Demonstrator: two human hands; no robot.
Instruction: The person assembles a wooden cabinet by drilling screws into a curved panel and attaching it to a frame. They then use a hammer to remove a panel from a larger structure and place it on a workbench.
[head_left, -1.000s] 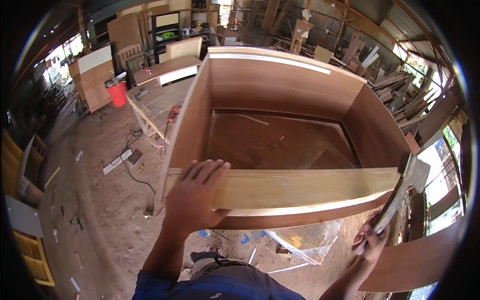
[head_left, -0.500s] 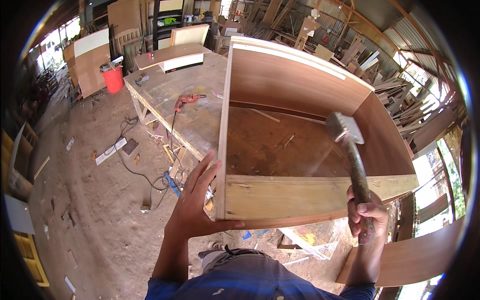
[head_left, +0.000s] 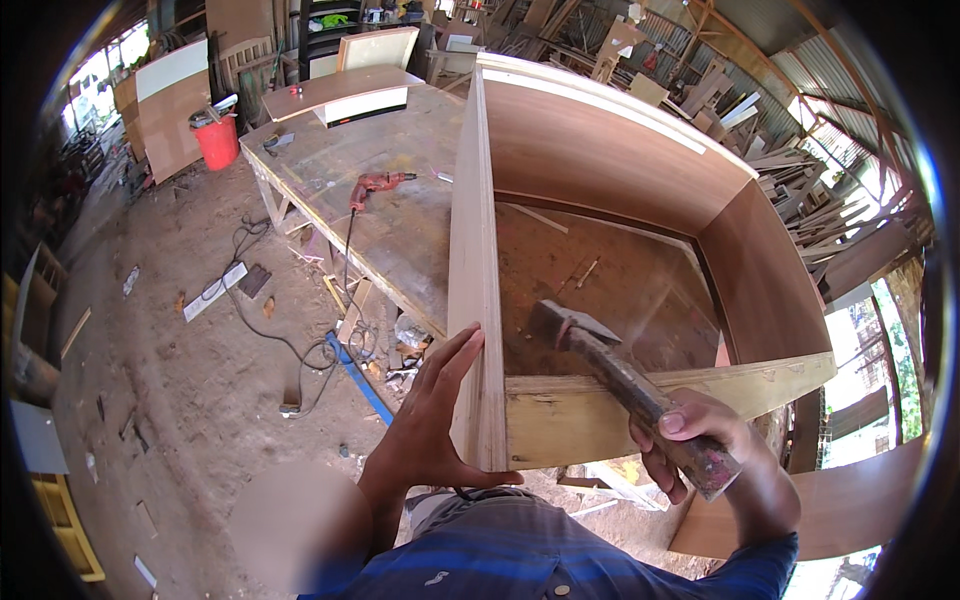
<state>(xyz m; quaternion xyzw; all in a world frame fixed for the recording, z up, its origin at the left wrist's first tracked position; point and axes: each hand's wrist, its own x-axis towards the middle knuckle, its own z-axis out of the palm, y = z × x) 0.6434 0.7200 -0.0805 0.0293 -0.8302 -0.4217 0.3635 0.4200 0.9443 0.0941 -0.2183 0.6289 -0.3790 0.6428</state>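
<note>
The open plywood box frame (head_left: 620,250) lies on its side on the worktop (head_left: 400,200), its open face turned up toward the camera, and its near left corner is where everything meets. There the left side panel (head_left: 472,300) runs as a long upright board straight away from the person, edge up, while the near front rail (head_left: 640,405) runs off to the right from the panel's near end; the two meet at a right angle just in front of the body

The left hand (head_left: 430,420) is the nearer one to that joint: it lies flat and spread against the outer face of the side panel, fingers pointing up and away, thumb hooked under the panel's near end, pressing rather than gripping

The right hand (head_left: 695,440) is closed round the handle of a hammer (head_left: 610,370), low on the shaft. The shaft slants up and to the left from the fist, crossing above the front rail, so that the dark steel head hangs inside the frame, near the corner and just right of the side panel, not touching wood as far as can be told

Farther out on the worktop a red power drill (head_left: 375,183) lies well apart to the left, its cord trailing to the dirt floor (head_left: 180,380); a red bucket (head_left: 216,140) stands beyond
</note>
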